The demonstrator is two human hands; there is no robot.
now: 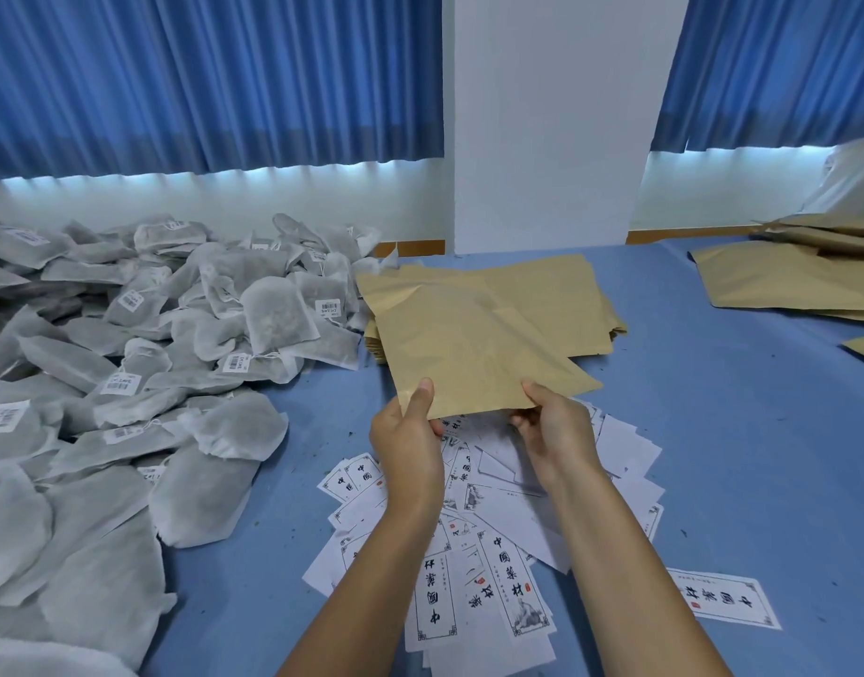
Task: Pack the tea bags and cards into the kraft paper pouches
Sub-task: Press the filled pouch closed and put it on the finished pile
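blue table, thumbs atop pouch

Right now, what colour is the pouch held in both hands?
The pouch is plain kraft brown, clearest in the head view.

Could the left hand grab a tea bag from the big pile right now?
Probably not yet: the left hand is busy pinching the kraft pouch. The tea bag pile lies close on its side with nothing between, so letting go should do.
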